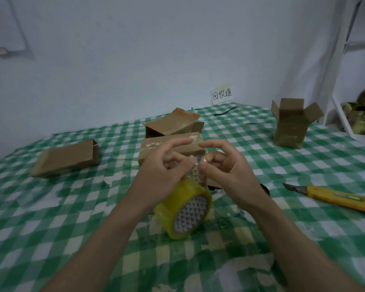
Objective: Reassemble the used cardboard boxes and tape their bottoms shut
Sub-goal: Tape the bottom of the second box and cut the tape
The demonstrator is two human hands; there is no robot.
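Observation:
A yellow tape roll [184, 209] hangs just above the green checked tablecloth [51, 207] at the centre. My left hand [164, 173] and my right hand [226, 169] meet above it, both pinching the loose clear tape end [196, 168] pulled up from the roll. Right behind my hands lies a closed cardboard box [169, 146] with tape scraps on top. An open-flapped box [173, 125] sits behind that one. A flattened box [65, 158] lies at the left. An upright box [291, 125] with open top flaps stands at the right.
A yellow utility knife [333, 197] with its blade out lies to the right of my hands. A paper label [222, 94] leans on the wall at the back. A white shelf frame [341, 66] with a camouflage bag [360, 116] stands at the far right.

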